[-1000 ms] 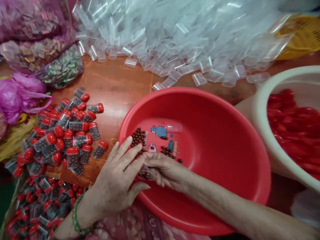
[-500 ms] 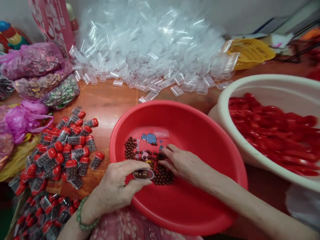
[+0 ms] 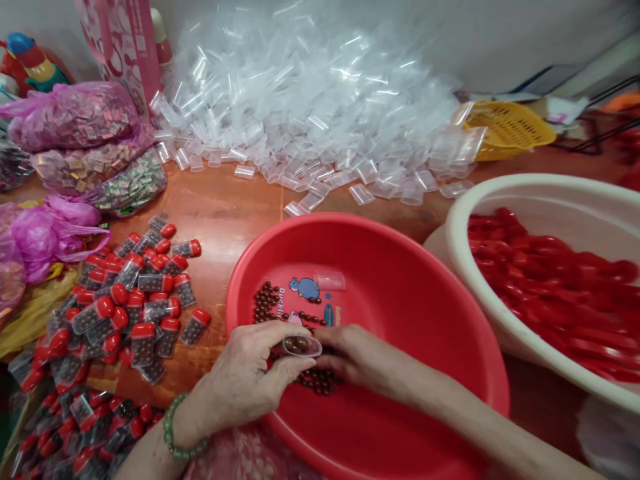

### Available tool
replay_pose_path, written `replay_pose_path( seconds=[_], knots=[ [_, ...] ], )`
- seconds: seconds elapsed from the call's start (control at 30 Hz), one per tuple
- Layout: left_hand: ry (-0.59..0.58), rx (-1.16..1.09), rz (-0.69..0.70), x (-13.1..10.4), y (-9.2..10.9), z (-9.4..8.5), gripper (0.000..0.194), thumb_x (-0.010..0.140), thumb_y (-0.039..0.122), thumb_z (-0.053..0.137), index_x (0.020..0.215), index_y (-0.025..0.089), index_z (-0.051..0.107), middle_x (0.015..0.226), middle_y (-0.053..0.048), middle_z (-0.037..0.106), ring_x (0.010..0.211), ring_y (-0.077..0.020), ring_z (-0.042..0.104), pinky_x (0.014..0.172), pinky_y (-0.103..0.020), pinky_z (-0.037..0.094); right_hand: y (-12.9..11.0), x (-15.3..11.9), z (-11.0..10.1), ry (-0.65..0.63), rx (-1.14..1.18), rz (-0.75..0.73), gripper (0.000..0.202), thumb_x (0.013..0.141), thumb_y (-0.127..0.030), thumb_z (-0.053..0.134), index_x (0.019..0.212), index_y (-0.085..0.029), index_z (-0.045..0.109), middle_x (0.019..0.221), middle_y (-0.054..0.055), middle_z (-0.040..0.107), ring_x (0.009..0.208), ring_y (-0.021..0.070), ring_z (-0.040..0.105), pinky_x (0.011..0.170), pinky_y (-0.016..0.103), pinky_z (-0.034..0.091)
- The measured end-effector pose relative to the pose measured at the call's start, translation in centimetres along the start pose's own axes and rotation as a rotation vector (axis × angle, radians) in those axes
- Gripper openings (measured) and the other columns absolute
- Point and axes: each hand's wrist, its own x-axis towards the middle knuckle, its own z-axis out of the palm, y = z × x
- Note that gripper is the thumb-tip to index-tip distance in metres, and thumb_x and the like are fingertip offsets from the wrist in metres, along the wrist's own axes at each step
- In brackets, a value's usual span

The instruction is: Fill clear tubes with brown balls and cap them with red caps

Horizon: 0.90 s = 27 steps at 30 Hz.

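My left hand (image 3: 255, 373), a green bead bracelet on its wrist, grips a small clear plastic tube (image 3: 302, 345) between thumb and fingers. Round brown balls show through the tube's open mouth. Close beside it, my right hand (image 3: 357, 353) reaches low into the red basin (image 3: 400, 260), its fingers curled. Their tips are partly hidden by the tube and the balls, so what they hold cannot be seen. Loose brown balls (image 3: 317, 381) lie under both hands, and more brown balls (image 3: 265, 303) sit at the basin's left. Another clear tube (image 3: 330, 281) lies on the basin floor.
Filled red-capped tubes (image 3: 143, 343) are heaped at left. Behind the basin spreads a big pile of clear tubes (image 3: 310, 120). A white tub (image 3: 457, 233) of red caps (image 3: 550, 280) stands right, a yellow basket (image 3: 515, 130) behind it. Pink bags (image 3: 75, 117) sit far left.
My right hand has drawn from the balls toward the tube in my left hand. The whole view has shifted slightly, so everything sits a little lower and farther right.
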Motion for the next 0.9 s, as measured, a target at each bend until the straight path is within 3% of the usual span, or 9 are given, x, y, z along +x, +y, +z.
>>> replay_pose_path(
  seconds=[0.07,0.17,0.3,0.4,0.57,0.67,0.73,0.83,0.9],
  knots=[
    [-0.014,-0.024,-0.015,0.1,0.1,0.0,0.017,0.089,0.022,0.059,0.103,0.015,0.068,0.100,-0.004,0.072,0.094,-0.0138,0.066,0.088,-0.023,0.049,-1.2,-0.1,-2.2,0.045,0.092,-0.003,0.023,0.088,-0.036,0.055,0.077,-0.020,0.067,0.066,0.001,0.064,0.058,0.0126,0.058,0.054,0.023,0.048],
    [-0.036,-0.076,-0.044,0.3,0.2,-0.1,0.018,0.090,0.023,0.057,0.104,0.016,0.067,0.101,-0.004,0.072,0.092,-0.0130,0.065,0.085,-0.022,0.049,-3.7,-0.7,-4.5,0.230,0.227,-0.097,0.018,0.090,-0.036,0.058,0.091,-0.022,0.070,0.077,0.001,0.066,0.068,0.0125,0.062,0.061,0.023,0.051],
    [-0.071,-0.128,-0.068,0.5,0.3,-0.3,0.018,0.091,0.022,0.055,0.104,0.016,0.067,0.097,-0.004,0.071,0.089,-0.0139,0.064,0.082,-0.023,0.049,-6.2,-1.1,-4.7,0.279,0.172,-0.311,0.015,0.092,-0.024,0.058,0.101,-0.027,0.069,0.082,-0.001,0.068,0.073,0.0097,0.063,0.065,0.019,0.051],
    [-0.080,-0.128,-0.068,0.5,0.4,-0.3,0.017,0.090,0.019,0.055,0.101,0.014,0.067,0.091,-0.005,0.070,0.093,-0.0169,0.064,0.086,-0.026,0.049,-6.5,-0.9,-4.1,0.275,0.121,-0.365,0.021,0.092,-0.019,0.057,0.107,-0.027,0.068,0.081,-0.001,0.068,0.071,0.0096,0.062,0.063,0.019,0.051],
    [-0.067,-0.143,-0.051,0.6,0.2,-0.3,0.020,0.089,0.017,0.055,0.105,0.015,0.067,0.096,-0.005,0.071,0.092,-0.0167,0.064,0.086,-0.028,0.048,-6.1,-0.9,-4.1,0.256,0.171,-0.322,0.023,0.092,-0.026,0.058,0.112,-0.028,0.069,0.081,0.001,0.069,0.072,0.0122,0.064,0.064,0.022,0.053],
    [-0.059,-0.210,-0.071,0.6,0.1,-0.4,0.020,0.087,0.018,0.056,0.104,0.015,0.066,0.101,-0.006,0.070,0.092,-0.0157,0.063,0.085,-0.027,0.048,-5.3,-1.0,-4.3,0.301,0.214,-0.226,0.022,0.091,-0.033,0.059,0.106,-0.026,0.072,0.082,0.003,0.070,0.070,0.0136,0.064,0.062,0.023,0.054],
    [-0.060,-0.315,-0.114,0.6,0.0,-0.5,0.018,0.086,0.021,0.058,0.101,0.014,0.065,0.099,-0.006,0.070,0.090,-0.0155,0.063,0.083,-0.027,0.049,-4.6,-1.1,-4.2,0.257,0.189,-0.143,0.024,0.091,-0.036,0.057,0.104,-0.025,0.073,0.085,0.005,0.071,0.073,0.0159,0.066,0.065,0.026,0.056],
    [-0.103,-0.417,-0.128,0.6,0.1,-0.6,0.015,0.085,0.021,0.059,0.097,0.014,0.065,0.096,-0.007,0.069,0.088,-0.0151,0.062,0.082,-0.028,0.049,-3.9,-1.4,-4.3,0.134,0.057,-0.075,0.029,0.091,-0.040,0.055,0.110,-0.027,0.072,0.100,0.007,0.073,0.092,0.0228,0.068,0.081,0.037,0.057],
    [-0.116,-0.399,-0.110,0.5,0.1,-0.6,0.013,0.085,0.020,0.059,0.095,0.014,0.065,0.094,-0.006,0.068,0.086,-0.0147,0.061,0.083,-0.028,0.049,-4.2,-1.7,-4.7,0.134,0.007,-0.098,0.032,0.091,-0.042,0.055,0.116,-0.029,0.069,0.110,0.007,0.072,0.105,0.0261,0.065,0.090,0.043,0.054]
  ],
)
